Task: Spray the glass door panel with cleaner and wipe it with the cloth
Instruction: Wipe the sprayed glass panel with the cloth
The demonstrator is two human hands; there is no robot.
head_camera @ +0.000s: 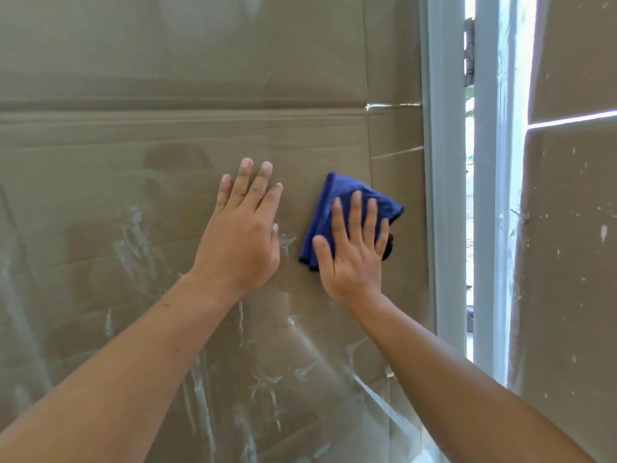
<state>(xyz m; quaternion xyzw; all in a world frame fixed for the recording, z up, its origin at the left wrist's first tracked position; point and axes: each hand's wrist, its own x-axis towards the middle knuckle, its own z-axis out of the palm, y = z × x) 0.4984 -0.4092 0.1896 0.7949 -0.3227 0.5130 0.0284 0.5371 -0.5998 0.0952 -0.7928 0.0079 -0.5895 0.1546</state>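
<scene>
The glass door panel (167, 95) fills most of the view, with brown cardboard behind it and white streaks and smears across its lower half. A folded blue cloth (337, 198) lies flat against the glass right of centre. My right hand (355, 248) presses on the cloth with straight, spread fingers. My left hand (245, 225) rests flat on the bare glass just left of the cloth, fingers straight and together. No spray bottle is in view.
A grey-white door frame (445, 195) runs down the right side of the panel. Beside it is a narrow bright gap (469, 228) to the outside, then a second frame and another cardboard-backed panel (574, 228) at far right.
</scene>
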